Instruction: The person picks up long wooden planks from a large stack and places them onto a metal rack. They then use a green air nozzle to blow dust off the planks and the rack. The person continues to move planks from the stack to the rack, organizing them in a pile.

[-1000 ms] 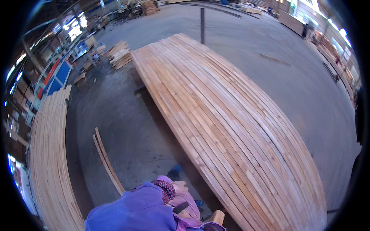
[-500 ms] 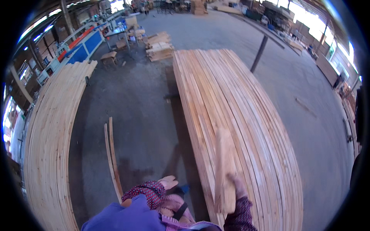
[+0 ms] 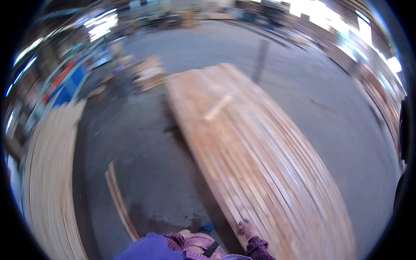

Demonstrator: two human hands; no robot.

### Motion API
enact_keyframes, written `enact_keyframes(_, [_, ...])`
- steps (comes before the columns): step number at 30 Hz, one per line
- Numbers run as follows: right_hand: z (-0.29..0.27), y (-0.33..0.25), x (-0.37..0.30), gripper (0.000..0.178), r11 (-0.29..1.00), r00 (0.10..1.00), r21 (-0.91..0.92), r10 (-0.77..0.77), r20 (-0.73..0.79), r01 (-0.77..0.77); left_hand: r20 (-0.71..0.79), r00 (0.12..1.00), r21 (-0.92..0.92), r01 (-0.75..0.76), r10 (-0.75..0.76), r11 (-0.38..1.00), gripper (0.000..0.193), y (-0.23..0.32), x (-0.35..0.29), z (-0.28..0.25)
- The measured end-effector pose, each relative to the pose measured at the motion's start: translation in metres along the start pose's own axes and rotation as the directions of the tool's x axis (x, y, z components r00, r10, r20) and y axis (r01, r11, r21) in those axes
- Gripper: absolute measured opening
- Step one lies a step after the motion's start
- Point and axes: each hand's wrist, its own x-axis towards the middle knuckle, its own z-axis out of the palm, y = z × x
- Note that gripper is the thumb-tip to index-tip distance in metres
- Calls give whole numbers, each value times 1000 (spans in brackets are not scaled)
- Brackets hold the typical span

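My right hand (image 3: 248, 229) is over the near left part of a long stack of planks (image 3: 260, 169). Its fingers look loosely bent and apart, with nothing seen between them; motion blurs the picture, and whether it touches the planks is unclear. Farther along the same stack is a short wooden block (image 3: 218, 108), set aslant to the planks and well beyond my reach. On the left, my patterned sleeve (image 3: 174, 241) shows beside a purple cloth, but the fingers of my left hand cannot be made out.
Another long stack of pale boards (image 3: 52, 177) runs along the left. Two thin strips of wood (image 3: 119, 201) lie on the grey floor between the stacks. Farther off are a pile of short boards (image 3: 149, 73), a blue and orange machine (image 3: 69, 82) and a dark post (image 3: 261, 60).
My right hand has let go of the wooden block, which is now far up the plank stack. My left hand has drawn back toward my body. The view has turned and blurred.
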Motion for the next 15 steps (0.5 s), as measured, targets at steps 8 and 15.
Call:
enact_keyframes(8, [-86, 306, -323, 32, 792, 409, 438, 600, -688, -425, 355, 825, 473, -564, 440, 676, 43, 102, -24, 7])
enact_keyframes(15, [-71, 447, -424, 27, 480, 412, 795, 682, -605, 372, 507, 761, 823, -567, 404, 37, 28, 148, 20, 87])
